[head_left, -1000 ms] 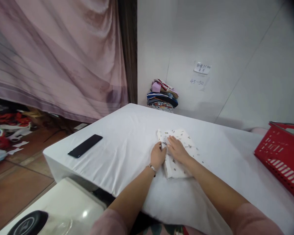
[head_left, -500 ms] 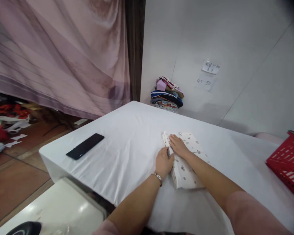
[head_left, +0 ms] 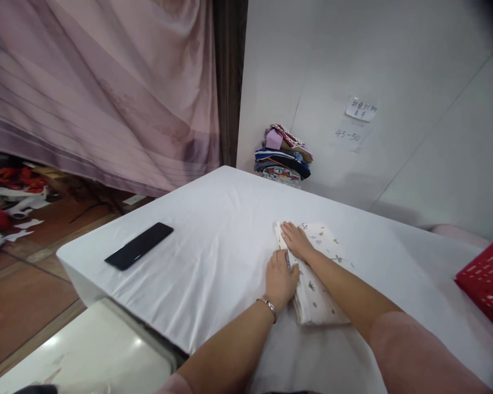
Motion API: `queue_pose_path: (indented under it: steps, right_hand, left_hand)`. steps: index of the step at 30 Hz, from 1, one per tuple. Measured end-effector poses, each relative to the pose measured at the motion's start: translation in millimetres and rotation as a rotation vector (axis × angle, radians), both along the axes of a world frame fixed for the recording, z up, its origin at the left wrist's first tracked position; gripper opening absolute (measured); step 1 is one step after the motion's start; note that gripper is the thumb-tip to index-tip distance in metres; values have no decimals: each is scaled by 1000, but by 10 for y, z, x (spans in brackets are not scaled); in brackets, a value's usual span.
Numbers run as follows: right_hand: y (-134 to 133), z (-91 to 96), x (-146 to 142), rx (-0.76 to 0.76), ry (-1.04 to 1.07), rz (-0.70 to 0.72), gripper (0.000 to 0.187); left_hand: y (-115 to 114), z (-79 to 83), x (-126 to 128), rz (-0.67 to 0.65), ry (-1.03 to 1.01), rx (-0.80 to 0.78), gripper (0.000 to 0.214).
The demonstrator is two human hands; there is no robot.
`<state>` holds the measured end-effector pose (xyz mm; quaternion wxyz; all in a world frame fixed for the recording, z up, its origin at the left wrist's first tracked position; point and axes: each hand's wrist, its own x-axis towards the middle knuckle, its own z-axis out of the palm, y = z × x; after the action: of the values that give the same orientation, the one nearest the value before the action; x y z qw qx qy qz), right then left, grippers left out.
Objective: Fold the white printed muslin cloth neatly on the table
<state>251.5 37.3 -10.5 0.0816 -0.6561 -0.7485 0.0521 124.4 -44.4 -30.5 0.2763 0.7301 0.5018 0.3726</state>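
A white folded cloth point(head_left: 318, 301) with small grey-green leaf prints lies on the white-covered table point(head_left: 213, 219), its layered fold edge toward the left. My left hand point(head_left: 280, 276), with a bracelet at its wrist, is at that edge; thumb and fingers close around it, and the fingertips are partly hidden. Flat on top of the cloth near its far left corner rests my right hand point(head_left: 298, 241), fingers stretched out. The right forearm crosses over the cloth and covers part of it.
A black phone point(head_left: 139, 246) lies at the table's left. Folded fabrics form a stack point(head_left: 282, 156) by the wall at the far edge. A red plastic basket point(head_left: 487, 279) stands at the right. Close by at lower left is a white stool-like surface point(head_left: 107, 350).
My left hand has shifted slightly onto the cloth's left edge. My right hand stays flat near the far corner. The whole view has shifted a little.
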Motion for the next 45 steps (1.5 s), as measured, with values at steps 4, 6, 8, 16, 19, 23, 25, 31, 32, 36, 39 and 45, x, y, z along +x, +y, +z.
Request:
queue_pose_path:
  steps: [4,6,8,16,19,23,25,31,32,36,39,45]
  right_hand:
    - [7,-16,-8,-10,-7,7,48]
    - [5,-2,6,-24,2,12,48]
    - [-11,26,53,-13,2,16,47]
    - [-372,100,884,21,-66,-375,56]
    - [-547,94,1146,-106,43,-571,65]
    - [-651,47,1167,-176,79,-656,70]
    - [-631,29,1142,-147,43,-613,69]
    - [-285,113,1330,-36,-147,-283,61]
    - [-209,127,1369,-38,-173,-259,60]
    - [-7,101,1443,-46,-156,-278,57]
    - [-25,45,1450,-40,-100,-326,60]
    - [-430,36,1572,-82,-69,-491,62]
  left_hand:
    - [-5,-5,7,3,28,-2,34]
    - [-5,-4,8,6,30,-11,35]
    - [-4,-2,5,6,19,-12,34]
    - [-12,27,-9,6,-26,-56,33]
    - [-13,33,-5,7,-25,-60,32]
    - [-14,43,-2,9,-13,-53,32]
    - [-25,52,-1,15,-9,-59,33]
    - [-99,44,37,-118,-1,-99,41]
    - [-106,38,44,-152,7,-107,41]
    - [-95,29,43,-193,27,-137,37]
    - [-72,28,28,-195,13,-143,34]
    - [-21,-30,5,-207,-55,-86,29]
